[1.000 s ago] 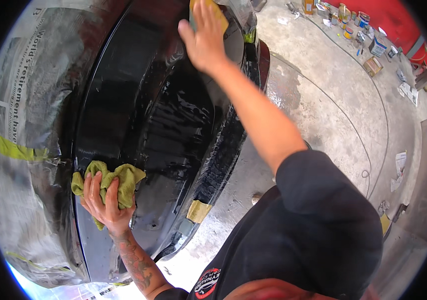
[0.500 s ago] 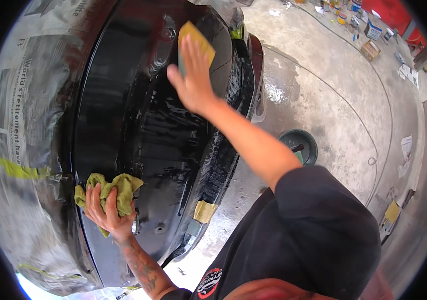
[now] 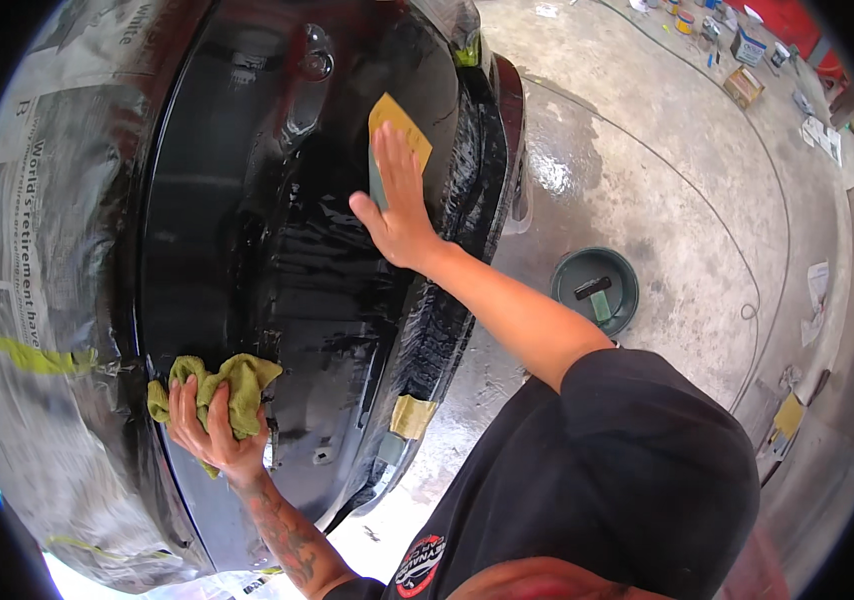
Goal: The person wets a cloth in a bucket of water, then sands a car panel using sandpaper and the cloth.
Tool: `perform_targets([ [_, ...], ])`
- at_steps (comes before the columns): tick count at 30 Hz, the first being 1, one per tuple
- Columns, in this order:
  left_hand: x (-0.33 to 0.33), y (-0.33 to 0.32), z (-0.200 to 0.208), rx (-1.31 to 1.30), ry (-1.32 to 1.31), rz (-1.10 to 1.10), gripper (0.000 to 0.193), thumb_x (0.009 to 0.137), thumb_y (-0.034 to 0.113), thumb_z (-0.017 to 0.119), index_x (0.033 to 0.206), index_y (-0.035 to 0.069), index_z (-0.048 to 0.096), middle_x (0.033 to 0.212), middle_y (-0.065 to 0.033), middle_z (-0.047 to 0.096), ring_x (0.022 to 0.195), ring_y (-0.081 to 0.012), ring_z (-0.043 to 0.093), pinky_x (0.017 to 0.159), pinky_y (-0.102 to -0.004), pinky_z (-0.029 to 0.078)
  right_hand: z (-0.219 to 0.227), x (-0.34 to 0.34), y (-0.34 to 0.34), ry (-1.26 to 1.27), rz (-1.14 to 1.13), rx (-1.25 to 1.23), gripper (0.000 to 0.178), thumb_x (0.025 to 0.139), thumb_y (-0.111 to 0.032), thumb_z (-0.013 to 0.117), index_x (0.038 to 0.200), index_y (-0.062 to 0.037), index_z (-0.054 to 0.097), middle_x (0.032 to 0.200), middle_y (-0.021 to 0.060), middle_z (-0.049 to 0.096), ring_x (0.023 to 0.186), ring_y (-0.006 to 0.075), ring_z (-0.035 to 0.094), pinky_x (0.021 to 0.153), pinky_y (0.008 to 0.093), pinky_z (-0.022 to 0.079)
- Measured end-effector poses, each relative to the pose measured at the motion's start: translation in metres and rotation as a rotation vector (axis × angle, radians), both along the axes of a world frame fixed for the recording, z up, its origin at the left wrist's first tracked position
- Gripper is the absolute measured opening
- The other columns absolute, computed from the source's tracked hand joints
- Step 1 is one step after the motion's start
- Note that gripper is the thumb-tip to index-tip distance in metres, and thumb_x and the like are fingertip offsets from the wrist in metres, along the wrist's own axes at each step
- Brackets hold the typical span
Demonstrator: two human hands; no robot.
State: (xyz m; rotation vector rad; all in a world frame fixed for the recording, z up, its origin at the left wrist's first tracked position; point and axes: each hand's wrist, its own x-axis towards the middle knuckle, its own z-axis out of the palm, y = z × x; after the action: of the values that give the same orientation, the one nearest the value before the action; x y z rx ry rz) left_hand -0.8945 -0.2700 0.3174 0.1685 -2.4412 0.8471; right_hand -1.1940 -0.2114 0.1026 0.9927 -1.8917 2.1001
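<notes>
A wet, glossy black car panel [image 3: 317,300] fills the left half of the view. My right hand [image 3: 402,205] presses a yellow sheet of sandpaper [image 3: 394,115] against its upper part. The fingers lie long and close together over the sheet, the thumb stands out to the left, and a grey-green edge shows under the palm. Lower left, my left hand [image 3: 215,430] grips a crumpled green cloth [image 3: 237,385] at the panel's left edge; part of the cloth is hidden under the fingers.
Newspaper and plastic masking [image 3: 47,230] cover the car at left. On the concrete floor [image 3: 667,200], a dark basin [image 3: 627,280] holds a black item and a green block. A long hose [image 3: 692,185], several paint cans and a cardboard box [image 3: 744,87] lie farther right.
My right hand and the sandpaper have slid toward me down the panel, slightly right. More of the basin shows. My left hand stays on the cloth in nearly the same place.
</notes>
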Motion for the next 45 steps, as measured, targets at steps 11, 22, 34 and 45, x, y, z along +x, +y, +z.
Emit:
perform_targets([
  [11, -0.002, -0.003, -0.001, -0.010, -0.014, 0.003, 0.042, 0.089, 0.043, 0.072, 0.116, 0.011, 0.070, 0.136, -0.0141, 0.061, 0.129, -0.0430, 0.056, 0.107, -0.0585, 0.040, 0.003, -0.076, -0.008, -0.149, -0.105, -0.126, 0.083, 0.105, -0.046, 0.049, 0.163, 0.0007, 0.014, 0.170, 0.0251, 0.011, 0.159, 0.0407, 0.008, 0.126, 0.0543, 0.007],
  [22, -0.012, -0.002, 0.001, -0.007, -0.021, -0.032, 0.044, 0.090, 0.044, 0.071, 0.117, 0.010, 0.069, 0.135, -0.0146, 0.063, 0.127, -0.0431, 0.057, 0.108, -0.0589, 0.040, 0.083, -0.147, -0.014, 0.150, -0.325, -0.023, 0.075, 0.108, -0.047, 0.039, 0.159, 0.0054, 0.027, 0.166, 0.0264, 0.024, 0.157, 0.0388, 0.018, 0.127, 0.0491, 0.012],
  [34, -0.089, 0.013, 0.013, 0.109, 0.048, 0.038, 0.063, 0.061, 0.002, 0.078, 0.122, 0.017, 0.075, 0.138, -0.0062, 0.065, 0.133, -0.0319, 0.056, 0.112, -0.0486, 0.037, 0.158, -0.136, -0.037, 0.374, -0.389, 0.233, 0.075, 0.107, -0.048, 0.043, 0.158, 0.0052, 0.030, 0.165, 0.0230, 0.030, 0.154, 0.0389, 0.025, 0.124, 0.0556, 0.019],
  [45, 0.011, 0.009, 0.010, 0.087, 0.198, 0.186, 0.043, 0.058, 0.005, 0.079, 0.099, 0.017, 0.074, 0.117, -0.0043, 0.066, 0.112, -0.0312, 0.058, 0.099, -0.0461, 0.041, 0.185, 0.016, -0.023, 0.542, -0.238, 0.275, 0.070, 0.106, -0.043, 0.046, 0.156, 0.0049, 0.034, 0.163, 0.0231, 0.034, 0.152, 0.0403, 0.028, 0.122, 0.0575, 0.022],
])
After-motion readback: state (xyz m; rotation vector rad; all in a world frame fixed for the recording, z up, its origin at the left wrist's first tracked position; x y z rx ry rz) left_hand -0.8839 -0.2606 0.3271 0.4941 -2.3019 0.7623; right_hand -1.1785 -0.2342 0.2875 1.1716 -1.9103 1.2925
